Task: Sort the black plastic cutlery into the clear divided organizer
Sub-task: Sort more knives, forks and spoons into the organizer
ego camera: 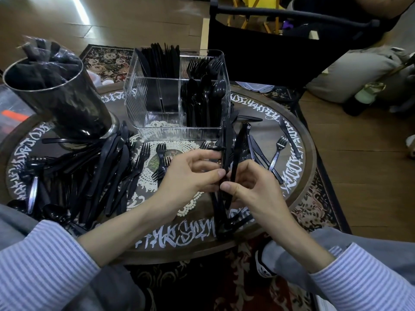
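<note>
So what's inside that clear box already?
The clear organizer holds knives back left, forks back right, spoons front right. Its front-left compartment looks empty; lower handles overlap, uncountable.

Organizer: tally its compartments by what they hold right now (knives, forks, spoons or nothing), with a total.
Organizer compartments:
Knives: 1 (back left)
Forks: 1 (back right)
Spoons: 1 (front right)
Nothing: 1 (front left)
Total: 4
</note>
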